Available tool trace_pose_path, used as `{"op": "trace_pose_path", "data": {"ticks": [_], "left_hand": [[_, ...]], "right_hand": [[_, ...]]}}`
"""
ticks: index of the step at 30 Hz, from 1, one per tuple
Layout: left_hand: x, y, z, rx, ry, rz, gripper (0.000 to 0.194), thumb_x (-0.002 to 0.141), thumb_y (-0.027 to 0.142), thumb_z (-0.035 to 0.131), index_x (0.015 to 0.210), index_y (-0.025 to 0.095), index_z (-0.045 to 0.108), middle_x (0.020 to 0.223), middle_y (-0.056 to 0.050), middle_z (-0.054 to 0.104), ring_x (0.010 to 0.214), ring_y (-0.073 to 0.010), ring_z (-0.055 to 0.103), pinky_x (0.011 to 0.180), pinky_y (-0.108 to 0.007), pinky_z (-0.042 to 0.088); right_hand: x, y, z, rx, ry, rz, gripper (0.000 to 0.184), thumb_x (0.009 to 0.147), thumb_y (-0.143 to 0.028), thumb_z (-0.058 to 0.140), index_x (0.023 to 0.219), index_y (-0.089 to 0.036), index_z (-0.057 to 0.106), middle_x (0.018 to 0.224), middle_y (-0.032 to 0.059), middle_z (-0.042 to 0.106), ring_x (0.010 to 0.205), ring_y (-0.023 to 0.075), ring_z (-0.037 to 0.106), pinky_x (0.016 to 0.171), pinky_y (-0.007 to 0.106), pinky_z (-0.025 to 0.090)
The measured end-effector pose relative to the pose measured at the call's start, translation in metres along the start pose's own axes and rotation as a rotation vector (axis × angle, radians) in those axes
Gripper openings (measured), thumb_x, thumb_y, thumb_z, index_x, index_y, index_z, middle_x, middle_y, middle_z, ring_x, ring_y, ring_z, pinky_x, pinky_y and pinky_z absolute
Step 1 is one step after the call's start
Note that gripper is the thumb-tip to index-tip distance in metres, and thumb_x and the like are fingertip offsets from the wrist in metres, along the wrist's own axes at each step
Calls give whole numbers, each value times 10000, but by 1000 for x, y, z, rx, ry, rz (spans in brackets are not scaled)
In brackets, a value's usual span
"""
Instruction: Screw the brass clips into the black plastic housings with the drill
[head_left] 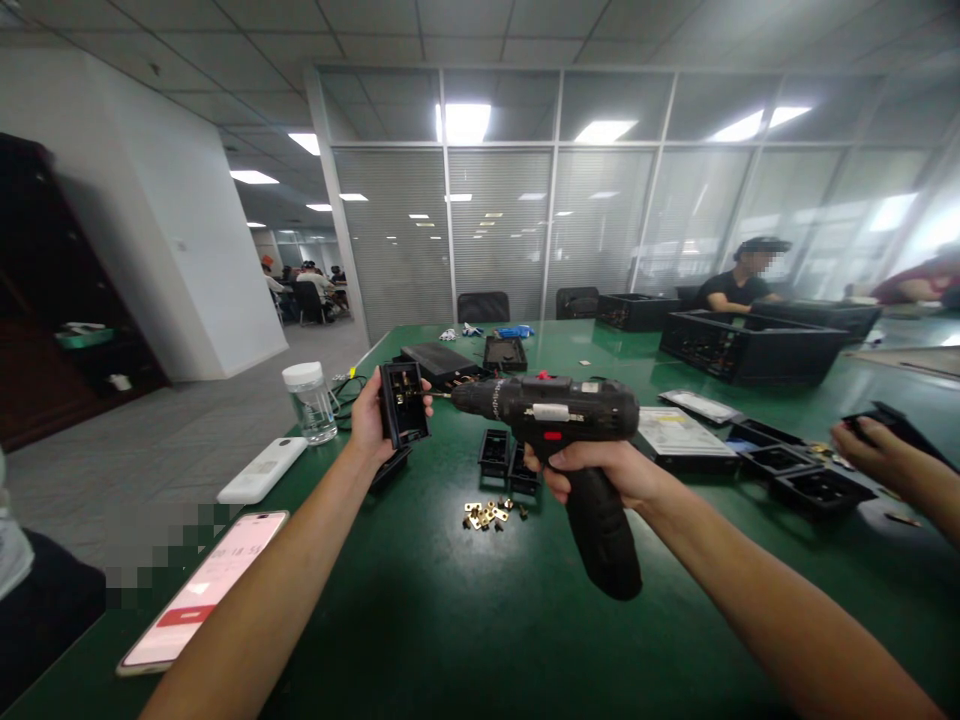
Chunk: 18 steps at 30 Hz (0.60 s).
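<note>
- By the outstretched right hand point(592, 468), the drill point(559, 405) was clasped above the surface point(465, 610).
- By the left hand point(369, 415), the black box point(405, 425) was pinched nearly upright.
- The drill was aimed leftward, long axis near level.

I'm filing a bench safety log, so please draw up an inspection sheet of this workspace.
Surface: green tabletop, patch of glare.
Job's things: drill, its bit pointing into an open black housing, contact unclear; further housings behind a pile of brass-coloured plates and screws.
Clutter: phone, white device and lidded clear bottle towards the left edge.
Hands: left hand grips the open black housing; right hand grips the drill.
Cables: dark cable behind the bottle, route unclear.
Surroundings: co-worker's hand at right; seated person beyond; glass partition.
</note>
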<state>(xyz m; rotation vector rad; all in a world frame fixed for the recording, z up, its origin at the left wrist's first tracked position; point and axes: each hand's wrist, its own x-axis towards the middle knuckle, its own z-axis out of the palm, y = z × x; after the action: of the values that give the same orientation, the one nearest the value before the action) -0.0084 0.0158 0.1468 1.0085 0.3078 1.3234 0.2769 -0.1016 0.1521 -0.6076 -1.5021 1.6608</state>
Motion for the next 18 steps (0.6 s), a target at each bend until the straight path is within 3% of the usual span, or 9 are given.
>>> {"op": "trace_pose_path", "data": {"ticks": [18], "left_hand": [[0, -1, -1, 0, -11, -5, 509, 949, 519, 417, 958, 85, 682, 877, -130, 717, 674, -209, 691, 606, -336, 591]], "right_hand": [[1, 0, -3, -16, -19, 8, 268, 742, -279, 693, 929, -95, 638, 725, 37, 593, 562, 85, 509, 538, 212, 467]]}}
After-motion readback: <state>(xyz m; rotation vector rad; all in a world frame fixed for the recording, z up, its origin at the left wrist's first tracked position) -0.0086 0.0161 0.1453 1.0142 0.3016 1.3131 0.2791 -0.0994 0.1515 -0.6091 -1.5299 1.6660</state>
